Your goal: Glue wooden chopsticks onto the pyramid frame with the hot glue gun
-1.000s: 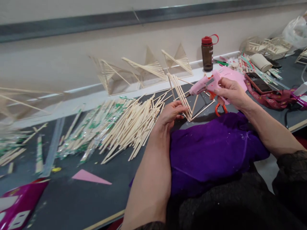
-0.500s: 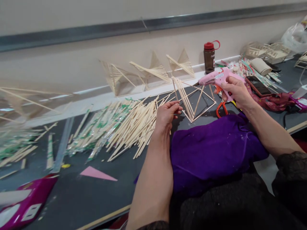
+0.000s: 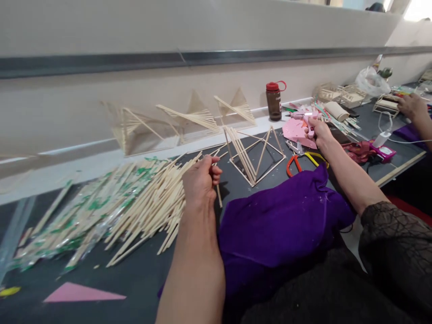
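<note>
My right hand (image 3: 320,132) grips a pink hot glue gun (image 3: 308,118) by its handle, over a pink sheet (image 3: 297,132) at the back of the table. Left of it stands a pyramid-like frame of wooden sticks (image 3: 245,157), several sticks slanting side by side across one face. My left hand (image 3: 202,177) hovers beside a pile of loose wooden sticks (image 3: 151,202). Its fingers are curled in, and what they hold, if anything, is hidden. One stick (image 3: 219,195) shows just below that hand. Scissors with red and yellow handles (image 3: 293,166) lie right of the frame.
Finished stick models (image 3: 192,114) line the wall, with a brown bottle (image 3: 273,103) to their right. Wrapped sticks (image 3: 91,202) and a pink triangle (image 3: 84,292) lie at left. Purple cloth (image 3: 270,225) covers my lap. Another person's hand (image 3: 413,108) works at far right.
The glue gun has gone from above the stick frame to the pink sheet, still in my right hand. My left hand has drawn away from the frame. The view has turned right.
</note>
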Demonstrator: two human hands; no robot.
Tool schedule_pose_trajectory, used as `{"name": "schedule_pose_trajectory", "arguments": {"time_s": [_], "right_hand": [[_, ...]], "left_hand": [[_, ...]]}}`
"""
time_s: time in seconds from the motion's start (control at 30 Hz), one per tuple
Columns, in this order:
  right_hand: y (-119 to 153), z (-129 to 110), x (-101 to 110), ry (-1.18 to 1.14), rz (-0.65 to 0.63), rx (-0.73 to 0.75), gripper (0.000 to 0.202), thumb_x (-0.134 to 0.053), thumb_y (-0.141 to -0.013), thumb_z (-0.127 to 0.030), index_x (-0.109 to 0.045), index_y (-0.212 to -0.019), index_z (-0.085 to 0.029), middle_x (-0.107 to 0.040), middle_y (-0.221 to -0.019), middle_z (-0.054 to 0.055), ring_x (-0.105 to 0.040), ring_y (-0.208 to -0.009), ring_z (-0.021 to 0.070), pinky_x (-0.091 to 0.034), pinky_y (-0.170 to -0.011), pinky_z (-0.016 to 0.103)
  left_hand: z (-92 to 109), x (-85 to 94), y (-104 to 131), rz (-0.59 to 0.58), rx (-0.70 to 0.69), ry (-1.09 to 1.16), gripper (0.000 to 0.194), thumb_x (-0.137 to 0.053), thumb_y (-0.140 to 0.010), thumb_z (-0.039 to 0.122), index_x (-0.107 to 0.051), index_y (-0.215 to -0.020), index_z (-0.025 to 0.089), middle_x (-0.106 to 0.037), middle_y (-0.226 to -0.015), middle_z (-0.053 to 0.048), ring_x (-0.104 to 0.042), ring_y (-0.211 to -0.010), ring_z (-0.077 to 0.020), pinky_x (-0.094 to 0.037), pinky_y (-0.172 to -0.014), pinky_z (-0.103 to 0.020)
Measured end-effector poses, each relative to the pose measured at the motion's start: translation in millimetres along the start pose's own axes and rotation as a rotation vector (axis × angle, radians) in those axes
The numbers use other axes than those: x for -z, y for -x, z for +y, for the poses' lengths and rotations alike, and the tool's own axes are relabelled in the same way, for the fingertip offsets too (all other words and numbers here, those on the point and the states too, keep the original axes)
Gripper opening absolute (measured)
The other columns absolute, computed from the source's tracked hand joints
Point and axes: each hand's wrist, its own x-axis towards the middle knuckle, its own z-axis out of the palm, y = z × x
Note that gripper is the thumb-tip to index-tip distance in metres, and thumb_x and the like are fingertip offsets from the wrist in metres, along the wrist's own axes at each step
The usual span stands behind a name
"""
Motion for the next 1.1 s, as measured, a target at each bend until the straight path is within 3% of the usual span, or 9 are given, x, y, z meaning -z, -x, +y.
{"name": "schedule_pose_trajectory", "arguments": {"time_s": [0.2,0.5,0.87,1.1], "right_hand": [[-21,19,13,-0.009,0.079,-0.046,0.017,-0.052,-0.097,-0.012,-0.051,-0.081,-0.016,-0.052,-0.052,-0.006,-0.048,-0.038,0.0047,-0.036,-0.035,0.012],[-26,23,30,0.008,0.143,-0.058,0.008,-0.057,-0.09,-0.01,-0.055,-0.083,-0.015,-0.054,-0.048,-0.003,-0.05,-0.038,0.0083,-0.041,-0.035,0.015],[-24,18,40,-0.004,0.058,-0.08,0.018,-0.047,-0.092,-0.018,-0.058,-0.079,-0.014,-0.061,-0.05,0.003,-0.049,-0.037,0.0097,-0.04,-0.035,0.018],[-26,20,45,0.018,-0.05,-0.005,0.013,-0.055,-0.066,-0.002,-0.056,-0.07,-0.014,-0.062,-0.054,0.001,-0.053,-0.048,0.0092,-0.046,-0.046,0.017]], "left_hand": [[-3,0.4,0,-0.05,-0.007,-0.018,0.023,-0.066,-0.066,0.037,-0.066,-0.072,0.014,-0.052,-0.044,0.005,-0.037,-0.036,-0.0049,-0.023,-0.034,-0.015],[-3,-2.7,4,-0.099,-0.008,-0.095,0.024,-0.068,-0.062,0.037,-0.066,-0.072,0.015,-0.055,-0.047,0.004,-0.039,-0.038,-0.0057,-0.024,-0.035,-0.016],[2,-5.1,7,-0.101,0.05,-0.114,0.013,-0.071,-0.073,0.027,-0.067,-0.071,0.015,-0.056,-0.046,0.003,-0.04,-0.04,-0.0066,-0.024,-0.037,-0.017],[0,-5.1,7,-0.096,0.053,-0.14,0.017,-0.074,-0.072,0.031,-0.067,-0.072,0.015,-0.056,-0.047,0.003,-0.04,-0.04,-0.0064,-0.025,-0.037,-0.017]]}}
